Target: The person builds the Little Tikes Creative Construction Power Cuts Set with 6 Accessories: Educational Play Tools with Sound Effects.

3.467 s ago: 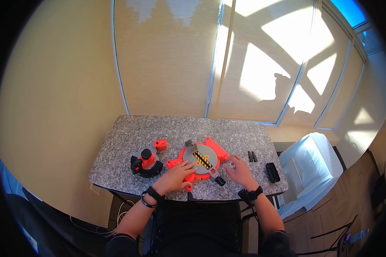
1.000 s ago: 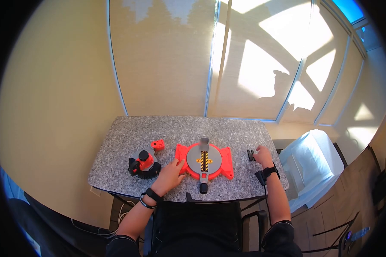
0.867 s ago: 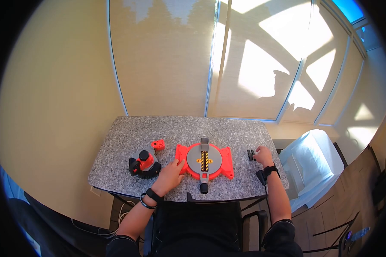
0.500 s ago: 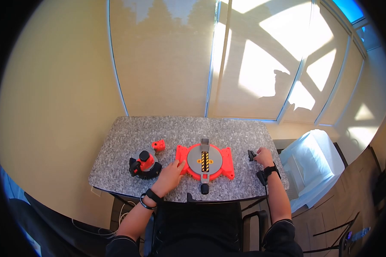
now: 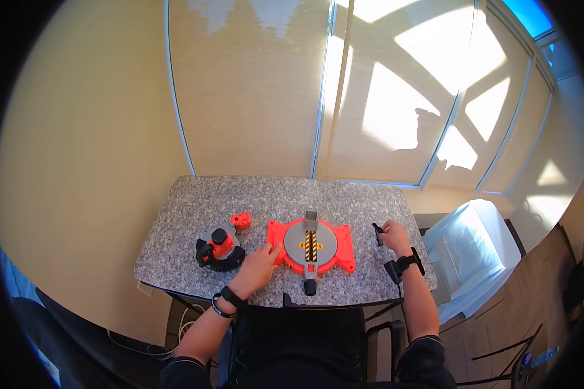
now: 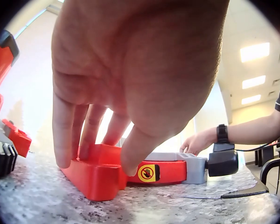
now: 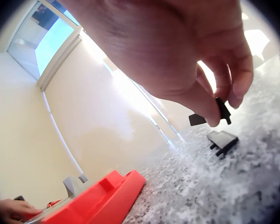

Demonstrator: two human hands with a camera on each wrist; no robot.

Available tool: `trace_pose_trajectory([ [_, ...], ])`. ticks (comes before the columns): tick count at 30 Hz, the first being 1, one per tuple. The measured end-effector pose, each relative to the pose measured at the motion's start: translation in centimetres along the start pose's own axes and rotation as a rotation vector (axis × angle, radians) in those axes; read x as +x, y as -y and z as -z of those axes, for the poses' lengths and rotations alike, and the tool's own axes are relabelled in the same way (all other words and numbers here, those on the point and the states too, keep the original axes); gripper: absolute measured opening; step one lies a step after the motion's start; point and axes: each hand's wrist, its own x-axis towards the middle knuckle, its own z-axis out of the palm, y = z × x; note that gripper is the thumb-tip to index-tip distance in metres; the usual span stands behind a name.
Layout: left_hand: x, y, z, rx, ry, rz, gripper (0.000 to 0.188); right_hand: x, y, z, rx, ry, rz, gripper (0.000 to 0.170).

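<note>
Moved since 3.5 s ago: mitre-saw base [image 5: 328, 246] rotated from skewed to approx. square w/ table edge; R hand [image 5: 396, 237] shifted from beside base to 2 small black bars near R end of granite-patterned table [image 5: 204, 191]. Vs. 0.5 s ago, 1 bar displaced.

R hand: held bar [image 7: 223, 108] pinched betw. thumb & fingertips, raised just above tabletop, tilted. 2nd bar [image 7: 224, 140] left lying on table just below it; pale upper face & 2 short pegs seen in R wrist view.

L hand [image 5: 255, 269]: base's L wing grasped betw. thumb & fingers, base flat on table. Yellow no-touch label [image 6: 149, 173] noted on base side, just R of thumb. Hazard-striped insert [image 5: 311, 246] seated across centre of grey turntable; grey upright bracket [image 5: 311, 219] at far side, black knob [image 5: 310, 288] at near side, close to table edge.

L of base, apart from it: red/black tool head [image 5: 222, 244], upright; red block [image 5: 241, 221] just behind, to its R. Black band worn on each wrist, plus dark bracelet [image 5: 222, 306] on L. Chair [image 5: 464, 256] draped in pale-blue sheet, beyond R end of table.
</note>
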Motion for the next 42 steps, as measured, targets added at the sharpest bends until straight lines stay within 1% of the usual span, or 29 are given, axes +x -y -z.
trace_pose_trajectory([
  [4, 0.1, 0.0, -0.2, 0.000, 0.015, 0.019, 0.063, -1.4, 4.2, 1.8, 0.187, 0.041, 0.063, 0.022],
  [5, 0.1, 0.1, -0.2, 0.001, 0.016, 0.019, 0.063, -1.4, 4.5, 1.5, 0.188, 0.041, 0.062, 0.022],
  [7, 0.0, 0.1, -0.2, -0.001, 0.001, 0.008, 0.063, -1.3, 5.1, 0.9, 0.241, 0.025, 0.191, 0.021],
  [8, 0.0, 0.1, -0.2, -0.002, 0.003, 0.009, 0.063, -1.4, 5.4, 0.7, 0.241, 0.026, 0.190, 0.021],
  [10, 0.0, 0.0, -0.1, -0.013, 0.000, 0.006, 0.063, -1.8, 6.7, 0.9, 0.287, 0.060, 0.266, 0.018],
  [14, 0.1, 0.1, -0.1, -0.005, 0.005, 0.004, 0.063, -2.4, 8.2, 0.6, 0.289, 0.084, 0.307, 0.018],
  [16, 0.1, 0.1, -0.1, 0.004, 0.021, 0.015, 0.063, -2.5, 9.0, 0.4, 0.283, 0.100, 0.386, 0.018],
  [19, 0.1, 0.0, -0.2, 0.023, 0.012, 0.009, 0.062, -3.0, 10.2, 0.7, 0.304, 0.107, 0.443, 0.017],
  [21, 0.0, 0.0, -0.3, 0.018, 0.010, 0.007, 0.062, -3.5, 10.9, 0.7, 0.329, 0.120, 0.447, 0.017],
  [23, 0.0, 0.1, -0.3, 0.015, 0.006, 0.005, 0.062, -3.5, 11.1, 0.6, 0.352, 0.132, 0.453, 0.017],
  [25, 0.0, 0.1, -0.4, 0.015, 0.007, 0.006, 0.062, -3.5, 11.1, 0.1, 0.337, 0.105, 0.523, 0.017],
  [31, 0.0, 0.1, -0.4, 0.031, 0.000, -0.007, 0.062, -3.4, 11.1, -0.7, 0.285, 0.081, 0.604, 0.017],
  [34, 0.0, 0.1, -0.4, 0.012, 0.002, -0.005, 0.062, -3.8, 11.7, -0.5, 0.331, 0.087, 0.599, 0.017],
  [42, 0.0, 0.0, -0.3, 0.014, -0.003, -0.008, 0.062, -3.9, 11.6, -0.5, 0.340, 0.084, 0.637, 0.021],
])
